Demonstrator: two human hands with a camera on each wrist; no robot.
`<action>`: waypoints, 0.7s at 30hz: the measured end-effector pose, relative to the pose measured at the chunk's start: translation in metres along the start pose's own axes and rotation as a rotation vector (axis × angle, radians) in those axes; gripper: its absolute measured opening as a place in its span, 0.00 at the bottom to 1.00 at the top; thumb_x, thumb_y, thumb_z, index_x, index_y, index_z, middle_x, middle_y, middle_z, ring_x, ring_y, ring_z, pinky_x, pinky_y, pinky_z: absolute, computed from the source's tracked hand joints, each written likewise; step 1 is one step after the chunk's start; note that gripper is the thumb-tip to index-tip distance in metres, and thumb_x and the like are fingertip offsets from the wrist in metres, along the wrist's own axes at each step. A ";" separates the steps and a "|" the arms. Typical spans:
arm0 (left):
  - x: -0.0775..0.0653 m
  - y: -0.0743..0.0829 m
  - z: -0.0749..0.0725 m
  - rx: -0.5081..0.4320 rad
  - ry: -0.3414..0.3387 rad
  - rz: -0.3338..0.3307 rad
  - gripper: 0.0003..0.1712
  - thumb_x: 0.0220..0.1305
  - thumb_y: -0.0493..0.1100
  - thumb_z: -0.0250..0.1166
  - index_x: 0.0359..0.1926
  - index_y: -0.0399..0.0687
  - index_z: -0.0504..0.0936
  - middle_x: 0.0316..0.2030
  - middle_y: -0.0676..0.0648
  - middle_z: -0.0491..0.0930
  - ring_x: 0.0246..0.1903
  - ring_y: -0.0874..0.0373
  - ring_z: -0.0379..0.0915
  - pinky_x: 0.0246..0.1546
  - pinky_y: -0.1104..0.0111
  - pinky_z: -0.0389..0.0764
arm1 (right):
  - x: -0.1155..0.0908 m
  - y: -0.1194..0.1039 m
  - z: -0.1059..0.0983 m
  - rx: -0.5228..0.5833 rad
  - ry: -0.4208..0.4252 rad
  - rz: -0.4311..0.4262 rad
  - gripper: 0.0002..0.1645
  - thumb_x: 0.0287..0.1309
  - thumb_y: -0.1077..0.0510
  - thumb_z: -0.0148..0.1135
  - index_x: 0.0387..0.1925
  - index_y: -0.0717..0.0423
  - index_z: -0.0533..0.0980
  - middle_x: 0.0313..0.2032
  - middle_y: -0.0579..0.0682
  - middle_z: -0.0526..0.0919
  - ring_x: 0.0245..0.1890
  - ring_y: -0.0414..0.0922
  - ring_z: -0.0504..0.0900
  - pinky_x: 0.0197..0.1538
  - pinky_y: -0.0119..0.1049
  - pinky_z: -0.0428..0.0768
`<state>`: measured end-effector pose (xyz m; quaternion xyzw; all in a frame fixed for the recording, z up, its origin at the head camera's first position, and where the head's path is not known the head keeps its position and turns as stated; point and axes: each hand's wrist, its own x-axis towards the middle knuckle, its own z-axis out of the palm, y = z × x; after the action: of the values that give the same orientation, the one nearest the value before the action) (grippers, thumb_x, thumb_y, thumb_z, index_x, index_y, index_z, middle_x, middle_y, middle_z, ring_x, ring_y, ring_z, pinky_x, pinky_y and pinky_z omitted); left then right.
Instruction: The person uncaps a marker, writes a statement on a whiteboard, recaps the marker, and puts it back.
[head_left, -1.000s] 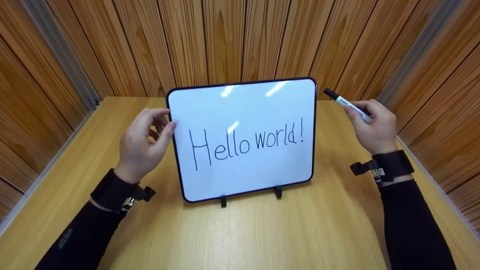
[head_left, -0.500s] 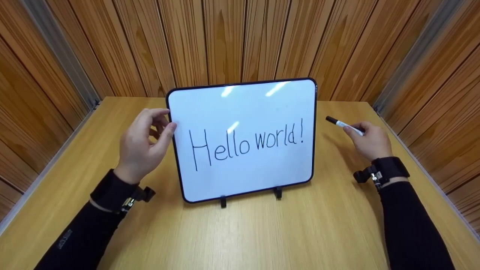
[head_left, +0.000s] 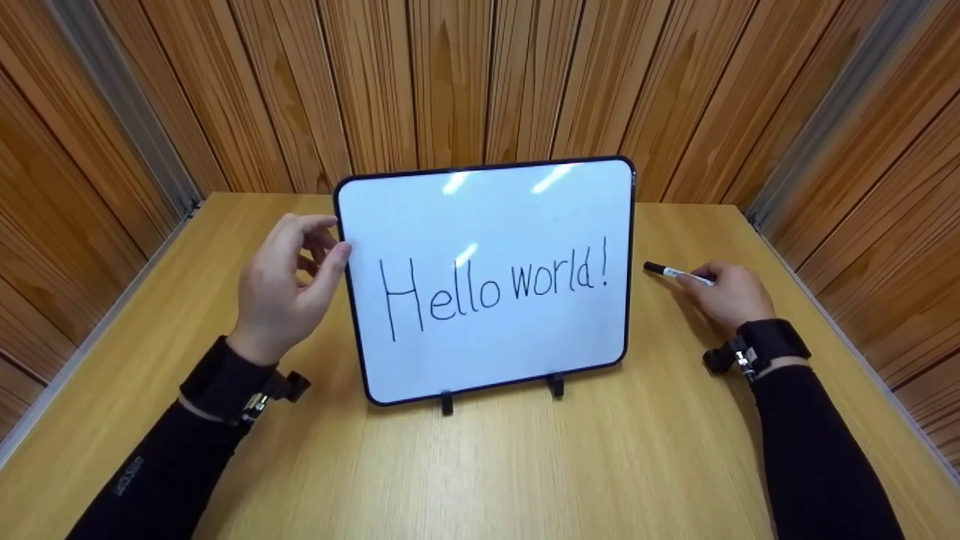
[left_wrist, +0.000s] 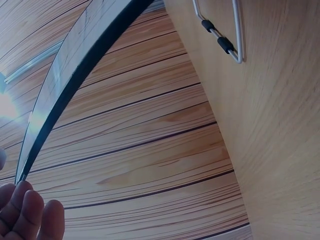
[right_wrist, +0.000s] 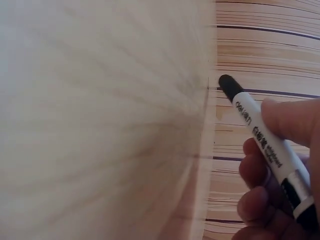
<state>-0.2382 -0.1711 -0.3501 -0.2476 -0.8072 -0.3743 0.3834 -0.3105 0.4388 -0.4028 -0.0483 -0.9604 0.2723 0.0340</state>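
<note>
A white board [head_left: 487, 345] with a thin black frame stands tilted back, with "Hello world!" handwritten across it in black. My left hand [head_left: 285, 292] pinches its left edge, thumb on the front face. In the left wrist view, the fingertips [left_wrist: 27, 210] sit at the lower end of the board's edge [left_wrist: 65, 87]. To the right of the board, my right hand [head_left: 731, 296] holds a whiteboard marker [head_left: 676, 274] low, close over the table. Its black cap is on and points toward the board. The right wrist view shows the thumb pressed along the marker's white barrel [right_wrist: 257, 120].
The board rests on a stand whose two black-tipped feet [head_left: 555, 385] show below it; its bent wire [left_wrist: 239, 30] appears in the left wrist view. Wood-panelled walls [head_left: 450, 75] close in the wooden table [head_left: 480, 472] at the back and both sides.
My right hand has come down toward the table with the marker, turning it flatter and slightly toward the board. The left hand and the board stay nearly still.
</note>
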 end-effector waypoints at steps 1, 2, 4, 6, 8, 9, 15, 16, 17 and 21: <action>0.000 0.000 0.000 0.001 -0.002 0.005 0.16 0.79 0.36 0.71 0.60 0.32 0.83 0.43 0.39 0.83 0.40 0.53 0.81 0.37 0.77 0.78 | 0.000 0.000 0.000 -0.005 -0.010 0.002 0.36 0.82 0.32 0.60 0.60 0.63 0.83 0.43 0.58 0.81 0.42 0.56 0.75 0.41 0.46 0.71; 0.000 -0.001 -0.001 0.002 -0.004 0.009 0.16 0.79 0.36 0.71 0.60 0.31 0.83 0.43 0.39 0.83 0.40 0.53 0.81 0.37 0.77 0.78 | 0.000 0.000 0.000 -0.007 -0.024 0.005 0.36 0.82 0.33 0.61 0.61 0.63 0.83 0.43 0.58 0.81 0.42 0.56 0.75 0.41 0.46 0.71; 0.001 -0.001 -0.001 0.002 -0.005 0.018 0.16 0.79 0.36 0.71 0.60 0.31 0.83 0.43 0.38 0.83 0.40 0.53 0.81 0.37 0.78 0.78 | 0.000 -0.001 -0.001 -0.018 -0.049 0.002 0.36 0.82 0.33 0.61 0.60 0.63 0.83 0.42 0.57 0.82 0.42 0.56 0.76 0.40 0.46 0.72; 0.001 -0.002 -0.001 0.003 -0.004 0.021 0.15 0.79 0.36 0.71 0.59 0.31 0.83 0.42 0.38 0.82 0.40 0.53 0.81 0.38 0.78 0.77 | 0.000 0.000 -0.001 -0.026 -0.072 0.002 0.35 0.81 0.34 0.62 0.58 0.63 0.83 0.42 0.57 0.82 0.41 0.55 0.77 0.40 0.45 0.73; 0.001 -0.002 -0.001 0.000 0.001 0.013 0.14 0.80 0.36 0.70 0.59 0.31 0.83 0.42 0.39 0.82 0.40 0.52 0.81 0.37 0.78 0.77 | 0.000 0.001 -0.001 -0.033 -0.090 0.002 0.33 0.80 0.35 0.64 0.57 0.63 0.83 0.41 0.56 0.83 0.40 0.55 0.77 0.39 0.44 0.74; 0.001 -0.002 -0.001 -0.002 0.003 0.006 0.14 0.80 0.36 0.69 0.59 0.31 0.83 0.42 0.39 0.82 0.40 0.53 0.80 0.37 0.78 0.76 | 0.001 0.001 -0.001 -0.035 -0.099 0.003 0.32 0.80 0.36 0.65 0.56 0.63 0.83 0.40 0.56 0.83 0.39 0.54 0.78 0.38 0.44 0.75; 0.000 -0.002 -0.001 -0.011 0.003 -0.021 0.13 0.82 0.36 0.66 0.59 0.31 0.83 0.43 0.39 0.82 0.41 0.54 0.79 0.39 0.76 0.76 | 0.002 0.005 -0.001 -0.043 -0.148 0.005 0.30 0.79 0.40 0.67 0.55 0.65 0.84 0.40 0.55 0.83 0.38 0.53 0.78 0.37 0.43 0.75; 0.000 -0.002 -0.002 -0.010 0.003 -0.024 0.13 0.83 0.35 0.65 0.59 0.30 0.83 0.43 0.39 0.83 0.41 0.54 0.79 0.39 0.76 0.76 | 0.002 0.006 -0.001 -0.046 -0.153 0.002 0.30 0.79 0.40 0.67 0.55 0.65 0.83 0.40 0.55 0.82 0.39 0.53 0.78 0.38 0.43 0.75; 0.000 -0.002 -0.002 -0.009 0.004 -0.027 0.13 0.83 0.36 0.65 0.60 0.30 0.83 0.43 0.39 0.83 0.42 0.54 0.79 0.40 0.76 0.76 | 0.002 0.006 -0.001 -0.052 -0.157 0.000 0.31 0.79 0.39 0.67 0.56 0.65 0.84 0.41 0.56 0.82 0.39 0.54 0.78 0.39 0.43 0.75; -0.001 -0.005 -0.003 0.000 0.004 -0.054 0.15 0.84 0.37 0.62 0.61 0.31 0.84 0.44 0.39 0.83 0.43 0.53 0.78 0.44 0.75 0.76 | 0.002 0.005 -0.002 -0.052 -0.170 0.001 0.31 0.79 0.40 0.67 0.57 0.66 0.84 0.42 0.56 0.82 0.41 0.55 0.77 0.41 0.44 0.74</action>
<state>-0.2395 -0.1766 -0.3512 -0.2247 -0.8128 -0.3850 0.3749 -0.3118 0.4444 -0.4043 -0.0264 -0.9665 0.2504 -0.0493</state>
